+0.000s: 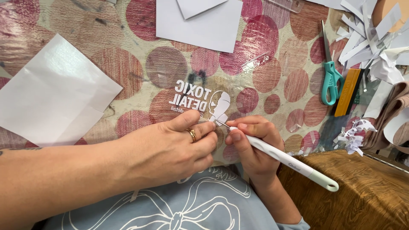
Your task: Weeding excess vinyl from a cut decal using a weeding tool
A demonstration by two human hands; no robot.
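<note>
Fingers (238, 127) of the right hand (251, 149) pinch a smooth white weeding tool (289, 162); left hand (170, 149) fingers press, seemingly, the glossy white decal (219, 108) on the dotted bench (272, 76), teal scissors (331, 79) well right.

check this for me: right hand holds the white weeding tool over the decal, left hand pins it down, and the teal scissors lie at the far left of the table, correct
One thing is off: the teal scissors lie at the far right of the table, not the left, as the head view shows. The rest holds: the right hand holds the white weeding tool over the decal, and the left hand pins it.
</note>
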